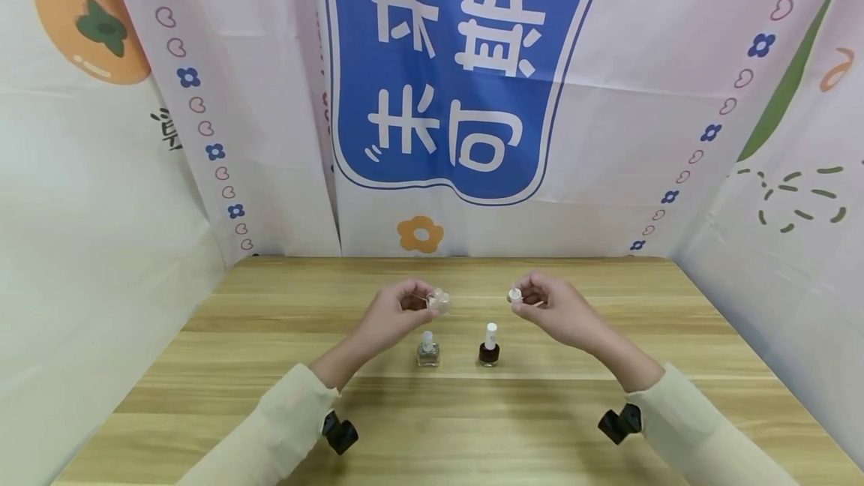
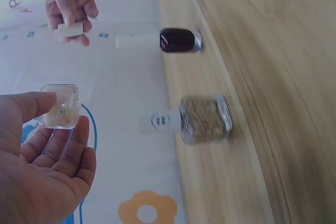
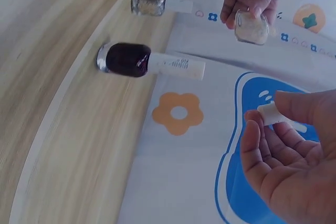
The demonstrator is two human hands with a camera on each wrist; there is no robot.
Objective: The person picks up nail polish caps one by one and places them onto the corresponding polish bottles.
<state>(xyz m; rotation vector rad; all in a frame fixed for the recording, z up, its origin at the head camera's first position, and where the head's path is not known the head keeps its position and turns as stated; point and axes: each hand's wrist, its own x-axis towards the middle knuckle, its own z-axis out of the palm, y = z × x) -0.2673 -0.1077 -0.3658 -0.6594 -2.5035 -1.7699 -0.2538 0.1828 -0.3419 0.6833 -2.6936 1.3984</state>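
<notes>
My left hand (image 1: 394, 313) holds a small clear nail polish bottle (image 2: 62, 106) between thumb and fingers, above the table. Apart from it, on the right, my right hand (image 1: 556, 311) pinches a white nail polish cap (image 3: 269, 114) between thumb and fingers. Below and between the hands, two capped nail polish bottles stand upright on the table. The left one is a glitter nail polish bottle (image 2: 205, 119) with a pale cap. To its right is a dark red nail polish bottle (image 3: 127, 60) with a tall white cap.
The wood-grain table (image 1: 432, 426) reaches back to a printed cloth (image 1: 621, 141) with blue lettering and flowers. More cloth hangs along both sides. A small black device (image 1: 340, 432) sits at the left sleeve, and another black device (image 1: 619, 424) at the right sleeve.
</notes>
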